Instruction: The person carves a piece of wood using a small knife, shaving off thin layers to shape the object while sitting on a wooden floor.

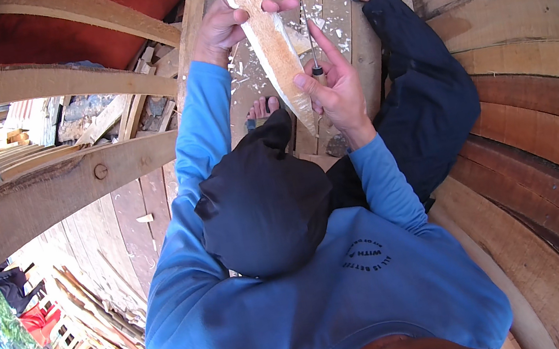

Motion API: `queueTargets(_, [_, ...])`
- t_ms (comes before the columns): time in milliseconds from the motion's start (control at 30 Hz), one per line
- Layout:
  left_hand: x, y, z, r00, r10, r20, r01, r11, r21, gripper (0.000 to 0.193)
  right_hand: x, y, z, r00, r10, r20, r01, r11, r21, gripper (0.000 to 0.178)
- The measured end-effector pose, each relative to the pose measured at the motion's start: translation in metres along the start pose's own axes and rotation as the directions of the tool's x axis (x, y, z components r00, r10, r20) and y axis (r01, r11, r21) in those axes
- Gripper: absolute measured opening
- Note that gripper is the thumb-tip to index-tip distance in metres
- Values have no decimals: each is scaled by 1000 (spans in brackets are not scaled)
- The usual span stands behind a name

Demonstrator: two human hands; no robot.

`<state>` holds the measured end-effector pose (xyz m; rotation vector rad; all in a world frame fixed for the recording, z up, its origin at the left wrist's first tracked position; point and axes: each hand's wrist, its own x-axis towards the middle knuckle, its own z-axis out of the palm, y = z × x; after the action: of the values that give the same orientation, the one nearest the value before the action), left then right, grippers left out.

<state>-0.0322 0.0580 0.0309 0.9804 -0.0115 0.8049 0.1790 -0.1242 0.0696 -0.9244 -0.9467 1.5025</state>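
Tapered board in both hands, shavings down, amount left unclear

Progress from my feed: some wood has evidently come off something. Pale shavings [317, 7] litter the plank floor [366, 44], mostly toward its far end between the feet. The wooden board [263, 38] has pale long edges and narrows to a point at its near end, so I'd call the rough shape largely there. Its broad face looks mottled and coarse, not smooth; my guess is that the surface is unfinished. How much is left I can't tell, with the far end out of my view.

Board position: off the floor, raised over its middle strip, slanting from far left to near right, point toward the wearer.

Left hand [227, 26]: fingers clamped on the board well above the point, thumb at the left edge, fingertips showing past the right edge.

Right hand [337, 88]: fingers closed round the handle of a thin-shafted hand tool [312, 45], index finger stretched up beside the shaft. Thumb lies at the board's right edge, near the point; can't tell how hard it presses. Shaft points away from the wearer, just beside the board, not touching it. Tool tip too small for me to name the type.
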Motion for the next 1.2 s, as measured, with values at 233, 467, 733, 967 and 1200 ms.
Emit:
queueTargets(233, [3, -3, -9, 997, 68, 45, -65, 996, -63, 81, 5, -6, -1, 997, -70, -22, 69, 997, -27, 88])
queueTargets(467, [-3, 8, -7, 996, 14, -85, -14, 1000, 3, 70, 3, -13, -1, 1000, -28, -8, 29, 1000, 12, 86])
queueTargets(733, [-1, 12, 9, 991, 21, -129, 1, 986, 166, 67, 4, -11, -5, 1000, -22, 12, 22, 999, 25, 86])
queueTargets(967, [5, 10, 23, 993, 38, -111, -21, 988, 152, 66, 0, -7, 3, 995, -102, 14, 102, 994, -35, 84])
queueTargets(1200, [2, 4, 13, 981, 36, -189, -18, 995, 94, 68, -1, -7, 9, 992, -123, -33, 119, 989, -87, 81])
